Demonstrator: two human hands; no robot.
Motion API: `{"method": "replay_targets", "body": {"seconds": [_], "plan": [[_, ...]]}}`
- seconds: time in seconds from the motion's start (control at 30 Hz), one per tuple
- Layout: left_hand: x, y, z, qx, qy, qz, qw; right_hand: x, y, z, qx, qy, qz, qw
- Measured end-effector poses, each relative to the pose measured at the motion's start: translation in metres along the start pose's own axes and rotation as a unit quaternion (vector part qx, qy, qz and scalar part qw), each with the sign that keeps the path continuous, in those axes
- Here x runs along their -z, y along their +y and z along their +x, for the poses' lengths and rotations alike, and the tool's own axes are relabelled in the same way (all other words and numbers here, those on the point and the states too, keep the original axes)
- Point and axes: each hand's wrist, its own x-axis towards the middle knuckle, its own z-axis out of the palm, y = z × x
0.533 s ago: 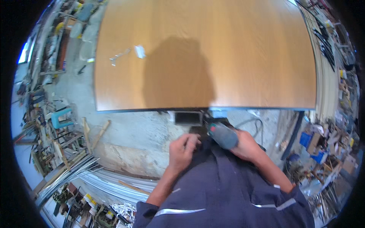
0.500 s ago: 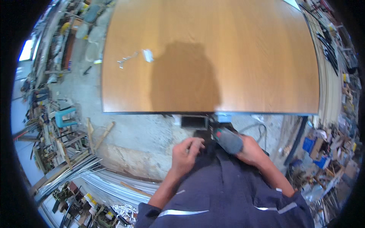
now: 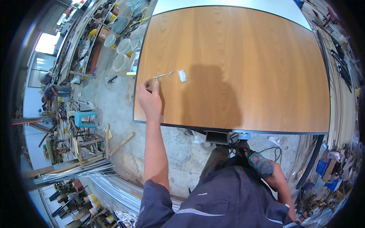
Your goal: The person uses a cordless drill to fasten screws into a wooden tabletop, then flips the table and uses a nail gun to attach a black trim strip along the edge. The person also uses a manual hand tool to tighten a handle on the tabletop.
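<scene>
Above the left front part of the wood-grain board (image 3: 266, 76), my left hand (image 3: 150, 100) reaches out with its thumb and fingers a little apart. Its fingertips are close to small metal screws (image 3: 163, 75), which lie in a short row. Whether they touch the nearest screw is hard to see. Beside the row lies a small white packet (image 3: 182, 75). My right hand (image 3: 276, 178) grips a dark cordless drill (image 3: 260, 163) with red and green parts, low near my body. The hand partly hides the drill's handle.
A dark rectangular tube end (image 3: 217, 137) sticks out beneath the board's front edge. A black cable (image 3: 277, 152) loops on the floor at the right. White buckets (image 3: 121, 62), a blue stool (image 3: 85, 119) and metal bars (image 3: 76, 172) are at the left. Another person (image 3: 53, 92) is far left.
My left hand has moved from in front of my body, forward and left to the screws. The view has shifted, and the drill, still in my right hand, appears lower and further right.
</scene>
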Motion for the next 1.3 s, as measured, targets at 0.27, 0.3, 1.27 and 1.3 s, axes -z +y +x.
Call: {"method": "replay_targets", "body": {"seconds": [0.27,0.3,1.27,1.3], "plan": [[-0.012,-0.018,0.026,-0.006,-0.089,0.077,0.993,0.010,0.011,-0.030,-0.010,0.028,-0.004,1.000],[-0.012,-0.014,0.022,-0.019,-0.083,0.065,0.994,0.012,0.012,-0.034,-0.029,0.025,0.017,0.999],[0.038,0.113,-0.298,0.479,-0.456,-0.564,0.494,0.033,0.040,-0.099,0.188,0.111,-0.007,0.976],[0.038,0.112,-0.298,0.478,-0.453,-0.563,0.500,0.033,0.042,-0.099,0.197,0.107,-0.026,0.974]]}}
